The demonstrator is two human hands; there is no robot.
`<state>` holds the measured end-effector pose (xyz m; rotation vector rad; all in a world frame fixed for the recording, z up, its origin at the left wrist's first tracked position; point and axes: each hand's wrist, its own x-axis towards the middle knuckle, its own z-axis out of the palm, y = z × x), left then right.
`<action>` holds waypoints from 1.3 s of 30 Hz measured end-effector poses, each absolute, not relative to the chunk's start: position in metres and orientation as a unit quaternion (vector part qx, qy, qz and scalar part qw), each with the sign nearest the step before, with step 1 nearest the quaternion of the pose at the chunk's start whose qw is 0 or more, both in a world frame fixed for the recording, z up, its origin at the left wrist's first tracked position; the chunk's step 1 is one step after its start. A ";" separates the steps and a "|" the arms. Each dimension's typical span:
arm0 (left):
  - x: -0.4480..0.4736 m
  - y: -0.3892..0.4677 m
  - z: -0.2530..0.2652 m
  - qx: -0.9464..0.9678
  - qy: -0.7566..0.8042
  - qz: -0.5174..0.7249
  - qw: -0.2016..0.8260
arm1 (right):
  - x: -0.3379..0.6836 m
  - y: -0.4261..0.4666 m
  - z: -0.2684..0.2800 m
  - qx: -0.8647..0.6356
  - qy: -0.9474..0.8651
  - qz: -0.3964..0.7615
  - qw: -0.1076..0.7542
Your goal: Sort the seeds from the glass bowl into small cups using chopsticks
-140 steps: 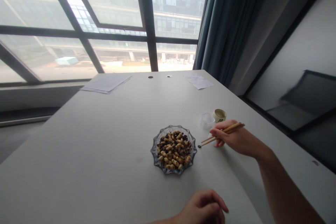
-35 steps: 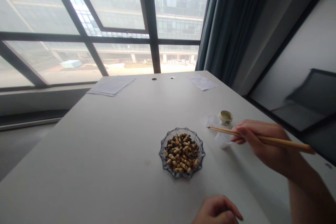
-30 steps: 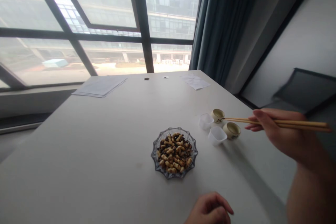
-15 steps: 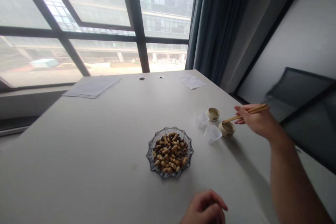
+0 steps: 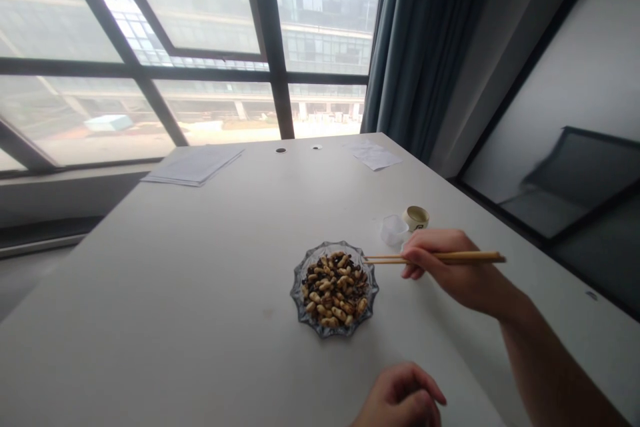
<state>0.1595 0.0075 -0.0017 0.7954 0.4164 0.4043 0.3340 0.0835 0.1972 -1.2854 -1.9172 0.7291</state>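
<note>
My right hand grips a pair of wooden chopsticks. Their slightly parted tips point left over the right rim of a scalloped glass bowl, with nothing visible between them. Peanuts in the shell, mixed with small dark pieces, fill the bowl. Near the bottom edge, my left hand is loosely curled beside the bowl, apart from it, and no object shows in it. Behind my right hand stand a translucent plastic cup and a small cream ceramic cup; the hand hides most of what stands nearer.
The white table reaches to the window. A stack of paper lies at its far left and a crumpled sheet at its far right. A dark curtain hangs behind the right corner, with a dark chair farther right.
My right hand has carried the chopsticks left, from the nearer ceramic cup to the glass bowl's rim. That cup and the nearer plastic cup are now largely hidden. The view has shifted slightly left.
</note>
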 end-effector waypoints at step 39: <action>0.159 0.010 -0.002 0.379 0.213 0.195 0.879 | 0.356 0.071 0.217 -0.488 -0.745 0.192 0.412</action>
